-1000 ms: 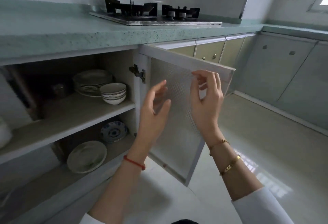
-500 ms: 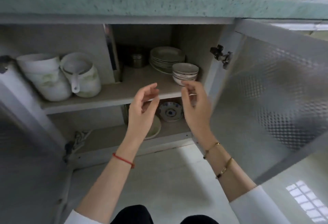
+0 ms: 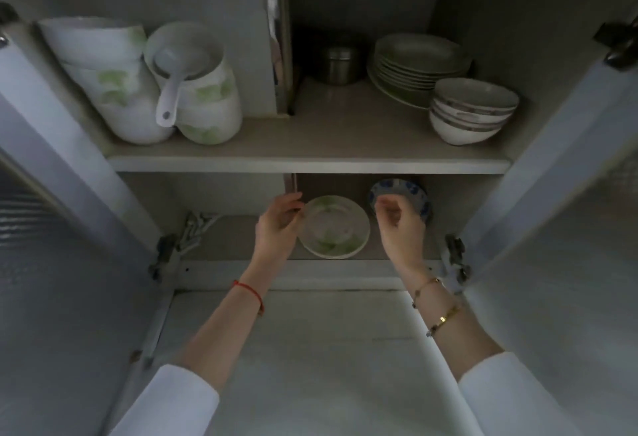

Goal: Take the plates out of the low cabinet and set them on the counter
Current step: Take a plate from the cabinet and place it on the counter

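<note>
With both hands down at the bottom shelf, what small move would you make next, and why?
Probably close both hands on the rim of the green-patterned plate: they flank it, empty, and it lies flat at the shelf's front.

Glossy ceramic plates [image 3: 419, 66] and bowls [image 3: 471, 111]; a brushed metal tin [image 3: 338, 62]; a smooth matt shelf [image 3: 310, 145]; embossed metal-look doors [image 3: 566, 263]; a plastic ladle [image 3: 172, 90].

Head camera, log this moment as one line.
stage: reaching, bottom shelf | left hand: open, at green-patterned plate rim | right hand: empty, before blue-patterned dish | counter: unseen
</note>
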`<state>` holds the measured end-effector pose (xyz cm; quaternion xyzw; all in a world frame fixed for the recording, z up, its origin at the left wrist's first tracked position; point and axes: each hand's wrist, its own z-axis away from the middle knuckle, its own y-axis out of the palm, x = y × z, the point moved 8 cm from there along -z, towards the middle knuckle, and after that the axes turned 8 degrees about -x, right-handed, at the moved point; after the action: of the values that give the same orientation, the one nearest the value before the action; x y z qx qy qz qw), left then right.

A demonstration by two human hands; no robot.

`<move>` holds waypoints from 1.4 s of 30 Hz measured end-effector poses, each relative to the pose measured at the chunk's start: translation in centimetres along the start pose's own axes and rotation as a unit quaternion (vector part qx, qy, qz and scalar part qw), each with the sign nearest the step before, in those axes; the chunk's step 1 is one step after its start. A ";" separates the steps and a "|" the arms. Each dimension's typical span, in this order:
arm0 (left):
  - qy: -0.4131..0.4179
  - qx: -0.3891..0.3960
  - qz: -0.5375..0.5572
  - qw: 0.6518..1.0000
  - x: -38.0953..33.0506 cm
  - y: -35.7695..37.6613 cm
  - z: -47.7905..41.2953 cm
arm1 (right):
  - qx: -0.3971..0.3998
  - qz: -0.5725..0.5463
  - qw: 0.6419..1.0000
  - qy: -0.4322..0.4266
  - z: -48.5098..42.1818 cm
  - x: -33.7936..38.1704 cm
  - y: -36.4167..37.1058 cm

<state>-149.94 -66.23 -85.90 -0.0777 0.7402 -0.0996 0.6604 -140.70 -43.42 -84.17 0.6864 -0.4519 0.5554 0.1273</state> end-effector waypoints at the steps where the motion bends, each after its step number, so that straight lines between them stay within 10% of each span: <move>1: -0.017 -0.004 -0.003 1.000 1.7 0.5 -0.7 | 0.005 0.009 1.000 0.014 -0.3 -1.6 0.9; 20: -0.168 -0.003 -0.093 0.981 21.0 7.6 -9.0 | 0.067 0.146 0.984 0.083 -2.9 -21.1 11.4; 42: -0.174 0.028 -0.138 0.975 20.6 9.5 -9.0 | 0.098 0.173 0.973 0.118 -4.2 -22.7 11.8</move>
<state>-161.09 -61.72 -107.08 -0.1767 0.5932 -0.1955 0.7607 -151.82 -36.30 -106.46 0.5368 -0.4889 0.6875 0.0140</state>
